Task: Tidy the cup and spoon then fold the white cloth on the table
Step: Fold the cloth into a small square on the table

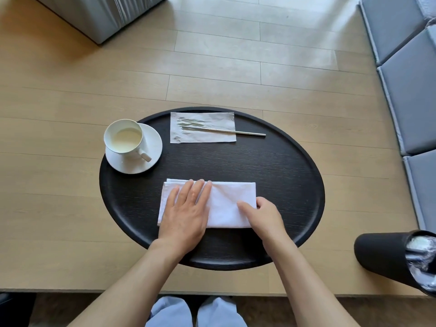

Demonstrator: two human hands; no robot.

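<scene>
A white cloth (224,208) lies folded into a long rectangle on the near part of the round black table (271,173). My left hand (186,211) presses flat on its left half, fingers spread. My right hand (262,214) pinches the cloth's right edge between thumb and fingers. A white cup (123,139) holding pale liquid stands on a white saucer (151,147) at the table's far left. The metal spoon (224,131) rests across a paper napkin (203,127) at the far side, its handle pointing right.
A black bin (382,260) with a shiny liner stands on the wooden floor at the right. Grey cushions (405,79) line the right edge. A grey piece of furniture (101,15) sits at the top left. My knees show at the bottom.
</scene>
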